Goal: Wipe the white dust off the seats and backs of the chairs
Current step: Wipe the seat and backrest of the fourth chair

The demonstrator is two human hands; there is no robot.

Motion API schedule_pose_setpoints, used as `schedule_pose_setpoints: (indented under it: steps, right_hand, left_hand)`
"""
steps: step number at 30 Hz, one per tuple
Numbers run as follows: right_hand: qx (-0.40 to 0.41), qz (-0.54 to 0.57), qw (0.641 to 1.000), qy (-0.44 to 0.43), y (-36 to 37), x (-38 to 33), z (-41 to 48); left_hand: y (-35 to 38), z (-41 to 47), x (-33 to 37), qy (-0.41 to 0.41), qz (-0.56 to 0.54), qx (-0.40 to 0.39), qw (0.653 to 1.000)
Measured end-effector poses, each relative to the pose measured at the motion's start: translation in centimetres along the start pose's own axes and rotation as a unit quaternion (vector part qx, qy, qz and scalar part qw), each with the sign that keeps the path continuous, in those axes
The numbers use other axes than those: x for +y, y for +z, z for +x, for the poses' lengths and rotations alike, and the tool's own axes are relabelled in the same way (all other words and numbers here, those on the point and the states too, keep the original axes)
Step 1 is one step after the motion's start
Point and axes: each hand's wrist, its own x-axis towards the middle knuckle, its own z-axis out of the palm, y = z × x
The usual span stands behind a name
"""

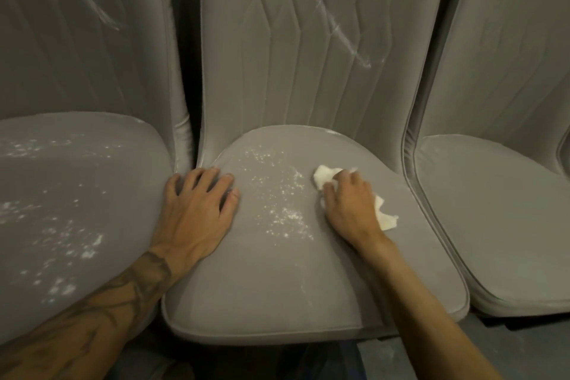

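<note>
On dusty grey seat (277,281) — left hand (197,207) spread flat, right hand (351,203) clutching white cloth (324,174).

Head camera looks down, apparently close, onto the middle seat (277,271).

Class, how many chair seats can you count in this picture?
3: the left seat, dust-speckled; the middle seat, dusty, where the right hand grips a white cloth; the right seat, partly cut off. More may lie outside the frame.
</note>
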Motion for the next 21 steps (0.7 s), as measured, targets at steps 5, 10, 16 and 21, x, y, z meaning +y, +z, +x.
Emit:
schedule_pose_setpoints:
  steps: [5, 10, 16, 21]
  right_hand:
    - [-0.074, 0.063, 0.984, -0.148, 0.5, -1.4, -3.2]
    - [0.011, -0.004, 0.999, 0.035, 0.1, 3.0, 3.7]
    - [-0.048, 0.045, 0.996, -0.057, 2.8, -0.4, 2.0]
    - [-0.034, -0.009, 0.999, 0.007, 1.6, 3.3, 4.7]
  left_hand:
    - [0.2, -0.1, -0.3, 0.005, 0.004, -0.003, 1.000]
    - [0.1, 0.0, -0.1, -0.001, -0.004, -0.013, 1.000]
    - [0.2, 0.0, -0.3, 0.002, -0.015, -0.017, 1.000]
    - [0.2, -0.2, -0.4, -0.003, -0.014, -0.038, 0.999]
